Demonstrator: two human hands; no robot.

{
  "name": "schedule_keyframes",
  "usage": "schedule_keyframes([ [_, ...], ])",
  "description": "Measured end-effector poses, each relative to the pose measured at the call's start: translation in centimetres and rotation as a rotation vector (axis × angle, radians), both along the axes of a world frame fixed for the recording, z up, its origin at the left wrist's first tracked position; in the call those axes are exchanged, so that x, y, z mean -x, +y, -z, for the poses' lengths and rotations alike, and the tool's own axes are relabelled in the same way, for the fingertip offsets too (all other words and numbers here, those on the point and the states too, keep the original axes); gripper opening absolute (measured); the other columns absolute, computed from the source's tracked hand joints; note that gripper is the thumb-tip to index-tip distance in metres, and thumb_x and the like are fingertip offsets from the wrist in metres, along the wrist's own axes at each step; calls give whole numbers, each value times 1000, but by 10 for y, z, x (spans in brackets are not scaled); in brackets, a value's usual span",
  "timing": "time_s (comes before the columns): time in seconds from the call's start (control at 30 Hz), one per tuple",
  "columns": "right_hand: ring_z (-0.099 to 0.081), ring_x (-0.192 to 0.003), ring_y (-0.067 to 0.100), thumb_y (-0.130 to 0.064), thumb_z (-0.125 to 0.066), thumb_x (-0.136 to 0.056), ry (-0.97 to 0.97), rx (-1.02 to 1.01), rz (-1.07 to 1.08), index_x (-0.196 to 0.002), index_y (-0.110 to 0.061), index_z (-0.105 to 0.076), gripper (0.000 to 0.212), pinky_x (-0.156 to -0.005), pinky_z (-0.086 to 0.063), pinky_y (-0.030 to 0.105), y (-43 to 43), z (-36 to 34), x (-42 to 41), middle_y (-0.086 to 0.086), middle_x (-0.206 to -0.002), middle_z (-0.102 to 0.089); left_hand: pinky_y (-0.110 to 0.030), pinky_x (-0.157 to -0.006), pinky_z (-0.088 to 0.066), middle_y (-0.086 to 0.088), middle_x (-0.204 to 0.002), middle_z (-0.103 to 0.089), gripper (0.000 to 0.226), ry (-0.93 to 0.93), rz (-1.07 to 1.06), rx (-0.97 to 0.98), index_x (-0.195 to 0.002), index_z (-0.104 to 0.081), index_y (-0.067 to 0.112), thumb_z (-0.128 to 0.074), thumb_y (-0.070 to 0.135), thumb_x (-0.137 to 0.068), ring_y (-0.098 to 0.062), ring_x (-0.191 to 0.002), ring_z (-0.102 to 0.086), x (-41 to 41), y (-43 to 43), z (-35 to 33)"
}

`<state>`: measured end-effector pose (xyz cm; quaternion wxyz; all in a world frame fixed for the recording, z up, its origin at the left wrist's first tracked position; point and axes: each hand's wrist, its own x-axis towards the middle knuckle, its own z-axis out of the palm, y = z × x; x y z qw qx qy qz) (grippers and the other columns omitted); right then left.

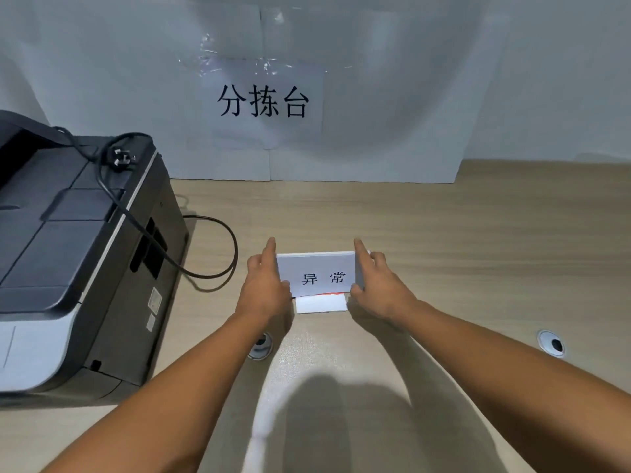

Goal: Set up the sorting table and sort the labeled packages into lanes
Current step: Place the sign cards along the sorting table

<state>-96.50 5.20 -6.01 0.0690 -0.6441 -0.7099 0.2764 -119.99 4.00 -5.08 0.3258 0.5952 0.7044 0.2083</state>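
The card (316,271) marked 异常 stands in the middle of the table (461,233), its base flap lying toward me. I judge it light, thin folded paper, easily creased or tipped, so I'd hold it by the side edges only. My left hand (264,285) pinches its left edge, my right hand (379,285) the right. The printer (68,250) sits well to the left.

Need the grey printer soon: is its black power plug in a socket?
No, the black power plug lies loose on top of the dark grey printer.
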Motion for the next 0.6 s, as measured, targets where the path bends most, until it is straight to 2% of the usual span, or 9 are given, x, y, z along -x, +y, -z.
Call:
schedule_keyframes([
  [0.07, -59, -102, 30, -29, -57, -97, 19, -36, -6, -157, -42, 16, 96, -87, -53, 40, -2, -2, -10, 10, -152, -26, -26, -84, -40, -6, -155, -27, 88, 33, -19, -64, -162, -11, 31, -64, 8, -95, -17, -106, -51, -1, -3, -2],
  [0.13, -58, -100, 29, -30, -57, -97, 10, -56, 6, -157, -41, 15, 95, -84, -51, 38, -10, -10, -24, 11, -154, -25, -30, -87, -45, -5, -158, -24, 84, 110, 2, -120, -161, -16, 28, -63, 8, -94, -22, -120, -50, -5, -10, -10],
  [0.2, -59, -106, 30, -31, -55, -97, -25, -72, 13, -160, -38, 8, 90, -86, -50, 38, -25, -25, -44, 10, -158, -21, -41, -106, -44, -7, -160, -24, 78, 196, 43, -151, -160, -22, 21, -63, 11, -94, -28, -140, -38, -16, -20, -29],
  [0.27, -60, -109, 29, -32, -53, -97, -65, -82, 28, -161, -35, 0, 84, -89, -51, 39, -42, -47, -74, 8, -160, -20, -43, -117, -34, -8, -161, -27, 73, 250, 87, -162, -159, -26, 17, -62, 17, -95, -27, -147, -28, -38, -30, -54],
  [0.37, -56, -118, 27, -34, -52, -97, -108, -124, 60, -161, -29, -10, 76, -91, -51, 40, -74, -87, -135, 3, -160, -21, -40, -120, -29, -5, -162, -29, 70, 281, 187, -193, -158, -31, 15, -61, 25, -96, -23, -150, -23, -87, -51, -94],
  [0.5, -43, -135, 25, -36, -51, -99, -176, -169, 96, -162, -24, -15, 73, -104, -46, 41, -135, -143, -243, 2, -159, -27, -38, -122, -25, -4, -161, -32, 68, 311, 300, -242, -157, -33, 13, -60, 33, -98, -22, -150, -24, -179, -86, -140],
  [0.6, -37, -140, 23, -39, -51, -100, -232, -207, 130, -161, -26, -18, 71, -108, -42, 40, -195, -181, -338, 0, -161, -27, -40, -120, -29, -6, -160, -36, 69, 304, 363, -281, -156, -35, 12, -61, 38, -97, -24, -147, -30, -269, -122, -169],
])
